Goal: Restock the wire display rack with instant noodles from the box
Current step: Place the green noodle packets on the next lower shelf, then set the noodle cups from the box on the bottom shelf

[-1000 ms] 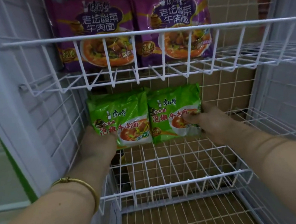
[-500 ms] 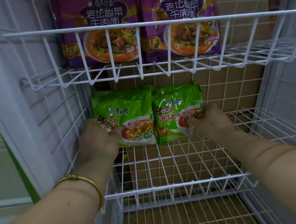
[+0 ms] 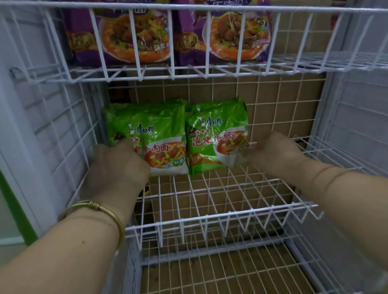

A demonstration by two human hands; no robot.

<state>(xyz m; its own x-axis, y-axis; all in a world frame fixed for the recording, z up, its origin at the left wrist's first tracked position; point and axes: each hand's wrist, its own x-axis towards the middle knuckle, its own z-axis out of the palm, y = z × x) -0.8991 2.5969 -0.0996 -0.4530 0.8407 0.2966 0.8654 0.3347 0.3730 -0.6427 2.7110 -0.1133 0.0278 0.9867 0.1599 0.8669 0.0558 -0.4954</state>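
Observation:
Two green noodle packs stand upright side by side at the back of the middle wire shelf (image 3: 219, 215). My left hand (image 3: 115, 169) grips the lower left corner of the left green pack (image 3: 152, 133); more green packs seem stacked behind it. My right hand (image 3: 275, 151) holds the lower right corner of the right green pack (image 3: 216, 133). On the upper wire shelf (image 3: 216, 3) two purple noodle packs (image 3: 228, 19) stand upright behind the front rail.
White wire side panels (image 3: 66, 131) close the rack on both sides. To the right of the green packs the middle shelf holds no packs. A lower wire shelf (image 3: 217, 283) lies below. A gold bangle (image 3: 96, 208) circles my left wrist.
Both hands have pushed the two green packs a little farther back on the middle shelf, and the view has tilted downward and closer to the rack.

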